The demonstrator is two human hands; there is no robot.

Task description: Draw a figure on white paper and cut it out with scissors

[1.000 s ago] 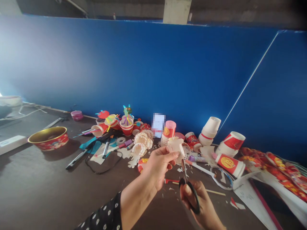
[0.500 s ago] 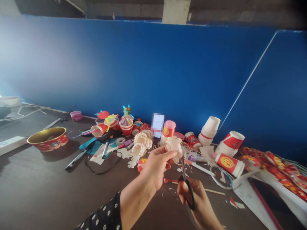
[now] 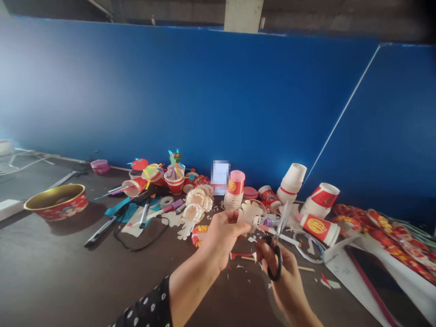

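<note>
Bg is taken up by a blue painted wall [image 3: 170,91], w/ a dark work table [image 3: 44,268] running across the lower frame. In the head view, the L hand [image 3: 221,238] is held up near lower centre, a black dotted sleeve [image 3: 146,309] showing at lower left. Its thumb and fingers are closed in a pinch on a cream paper cut-out [image 3: 250,213], which is held just above the hand, slightly right of centre. The R hand [image 3: 286,277] is at lower right, curled firmly through the black loops of the scissors [image 3: 275,245]. The blades are now spread apart, angled up to the right, and are seen just beside the cut-out, no longer against it as a sec ago; nothing is held btw them. Paper scraps [image 3: 250,239] are strewn around both hands. Paper flowers [image 3: 197,200] are placed upper left of the hands, near a tape roll [image 3: 166,201]. A gold-lined red bowl [image 3: 56,202] is seen at far left, a stack of white paper cups [image 3: 291,184] at right.
</note>
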